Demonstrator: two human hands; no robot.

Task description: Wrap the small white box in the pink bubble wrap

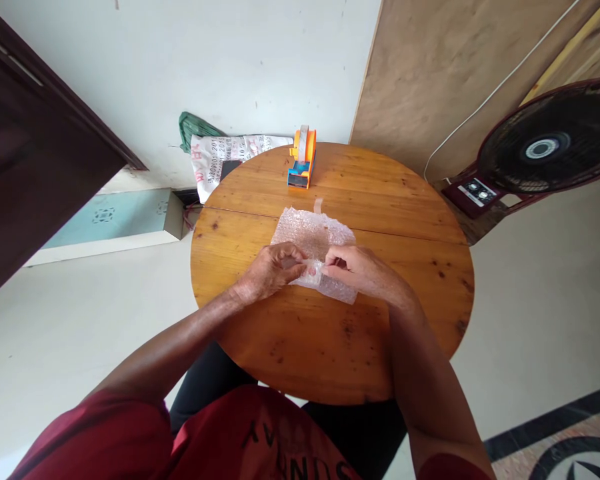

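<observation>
Both hands are pinching the wrap, the left hand with thumb and fingertips on the near part, the right hand just beside it in a similar grip; whether anything thin is caught between the fingers is too small to tell. The wrap lies on the table, between and under the fingertips, most of it spreading beyond them and one corner hanging out below the right hand. The likeliest trouble is tearing: the film looks thin, and if the hands pull apart unevenly, a split could start where the pinches sit so close together. A lopsided tug could also skew the sheet, since nothing visible weighs down its far side and a smooth tabletop would probably let it slide. Just past the wrap's far edge, ahead of the hands, a short tape strip shows; should the wrap be pushed forward, the strip could crumple or stick in the wrong place, if it is tacky. The dispenser stands farther ahead, near the table's far rim, so a careless reach could knock it off. The fan, well off beyond the right hand, could lift the light sheet if blowing this way; I cannot tell whether it runs.
</observation>
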